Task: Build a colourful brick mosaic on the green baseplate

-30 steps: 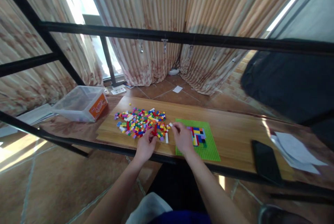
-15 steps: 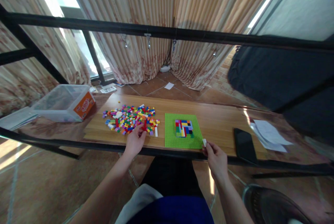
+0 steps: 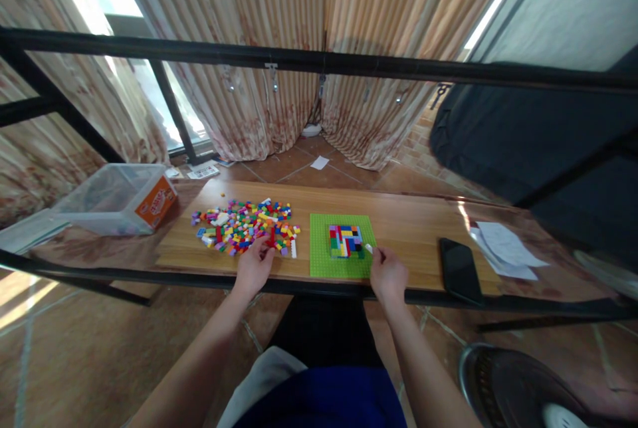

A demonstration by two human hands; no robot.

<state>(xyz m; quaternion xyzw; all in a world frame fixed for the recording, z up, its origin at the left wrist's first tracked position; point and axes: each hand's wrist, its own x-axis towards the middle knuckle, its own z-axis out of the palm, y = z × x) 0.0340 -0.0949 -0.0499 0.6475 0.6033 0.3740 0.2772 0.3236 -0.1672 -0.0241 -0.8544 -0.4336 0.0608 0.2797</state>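
Note:
My right hand (image 3: 389,274) pinches a small white toy brick (image 3: 369,248) over the right edge of the green baseplate (image 3: 319,265). On that plate sits a block of multicoloured bricks (image 3: 345,242), close to the left of the white one. My left hand (image 3: 255,264) rests at the near edge of a heap of loose bricks (image 3: 249,220), its fingers closed on a red brick (image 3: 272,236). A long white brick (image 3: 294,248) lies just right of that hand.
A black phone (image 3: 459,270) and loose white papers (image 3: 508,248) lie at the table's right. Left of the wooden tabletop (image 3: 399,215) stands a clear plastic box (image 3: 114,199) with an orange label. A black metal bar (image 3: 309,61) crosses beyond the table.
My right hand has moved left and a little away from me, bringing the white brick over the baseplate's edge. My left hand stays at the heap with the red brick. The view has shifted slightly.

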